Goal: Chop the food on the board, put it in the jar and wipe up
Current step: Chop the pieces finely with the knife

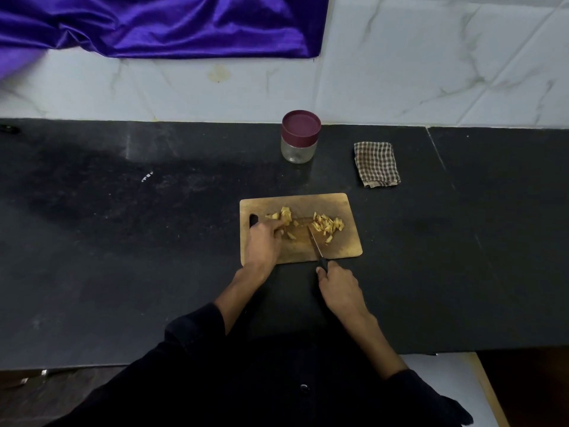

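A wooden chopping board [345, 241] lies on the black counter. Yellow chopped food sits on it in two heaps: a larger pile [328, 224] on the right and a smaller group [284, 213] on the left. My left hand [263, 241] rests on the board's left side, its fingertips holding down the smaller group. My right hand [338, 285] grips the black handle of a knife [315, 243]; the blade's tip lies on the board between the heaps. A clear jar [298, 149] with a maroon lid on stands behind the board.
A folded checked cloth [377, 163] lies to the right of the jar. The black counter [123, 241] stretches wide to the left and right. White marbled wall tiles rise behind it, with purple fabric [160, 23] hanging at the top left.
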